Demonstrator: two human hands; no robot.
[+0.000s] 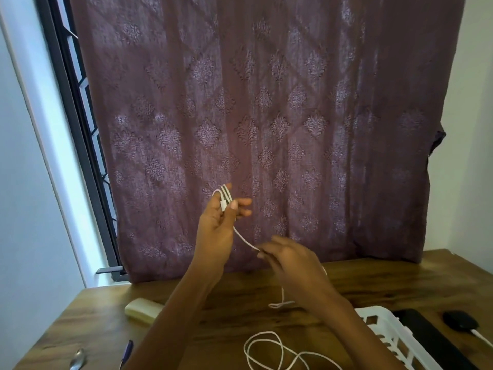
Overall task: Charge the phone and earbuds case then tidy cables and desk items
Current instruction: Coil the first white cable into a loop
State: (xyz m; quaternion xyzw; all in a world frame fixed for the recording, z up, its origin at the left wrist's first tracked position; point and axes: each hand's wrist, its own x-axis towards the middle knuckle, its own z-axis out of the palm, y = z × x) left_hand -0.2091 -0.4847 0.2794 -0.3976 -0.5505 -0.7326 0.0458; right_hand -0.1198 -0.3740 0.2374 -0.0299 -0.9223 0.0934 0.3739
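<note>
1. A person winds a white cable [244,239] over a wooden counter [240,295], both hands raised in front of a patterned curtain [266,116], near the frame's centre.

2. Charging looks at least partly done. At 4 o'clock a black earbuds case [459,320] sits on the counter with a white lead [481,341] running into it. A dark flat slab, probably the phone [424,335], lies just beside it at 5 o'clock. Whether it is plugged in cannot be told.

3. Tidying appears to be midway. A few folds of cable are gathered, but a loose coil sprawls on the counter at 6 o'clock, and a smaller loop lies just under the right wrist. Whether all of it is one cable is unclear.

4. Left to clear, by the look of it, are a cream block [142,309] at 7 o'clock and a purple pen [127,352] and a spoon [78,359] at the lower left edge. A white basket [384,324] at 5 o'clock, between the cable and the phone, may be meant for them.

5. The left hand [217,225] holds the folded loops upright. Its thumb presses them against the fingers [244,202], which reach out toward 3 o'clock, and the loop ends stick out above the hand.

6. The right hand [290,256], seen from its back, sits lower, toward 4 o'clock of the left. Its fingers [266,249] are drawn narrow and pinch the strand that slants down from the left hand. The two hands are near but apart, joined only by the cable.
</note>
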